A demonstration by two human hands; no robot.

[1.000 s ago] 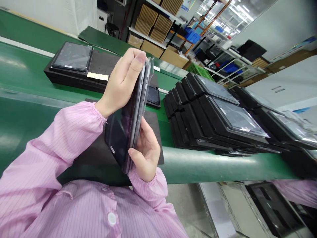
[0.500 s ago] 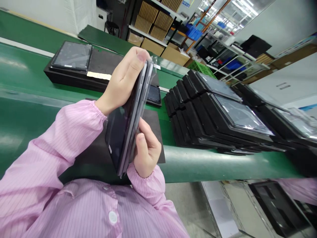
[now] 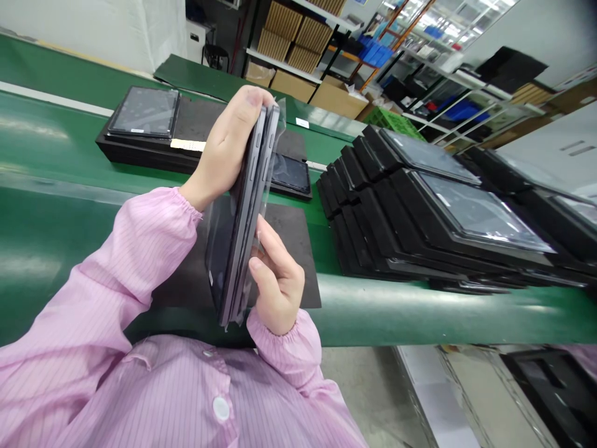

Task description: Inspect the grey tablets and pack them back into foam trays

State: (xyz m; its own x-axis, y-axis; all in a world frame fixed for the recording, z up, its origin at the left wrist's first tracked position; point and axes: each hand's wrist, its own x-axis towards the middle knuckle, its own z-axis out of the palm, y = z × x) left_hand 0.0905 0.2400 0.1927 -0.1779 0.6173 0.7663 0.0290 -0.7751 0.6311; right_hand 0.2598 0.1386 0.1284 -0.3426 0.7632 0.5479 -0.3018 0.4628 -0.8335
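My left hand (image 3: 226, 143) is wrapped over the upper end of two tablets (image 3: 241, 224). They stand face to back, edges toward me, tilted over a dark mat (image 3: 289, 249). A dark screen with a small white label faces left. Clear plastic film (image 3: 246, 283) hangs along the right face and sticks out past the edges. Beside that face, my right hand (image 3: 280, 280) has its thumb and curled fingers closed on the film. Some of its fingertips are hidden behind the plastic.
A green bench (image 3: 56, 205) runs across. Behind the mat, a long black tray (image 3: 140, 152) bears a tablet (image 3: 148, 111) and a pale paper strip (image 3: 187, 145); another tablet (image 3: 290, 173) lies nearby. On the right rise stacks of black trays (image 3: 373, 218) with wrapped tablets.
The two tablets have turned slightly more upright. My right fingers have drawn a little away from the right face, and more loose film shows there. The view has shifted slightly.
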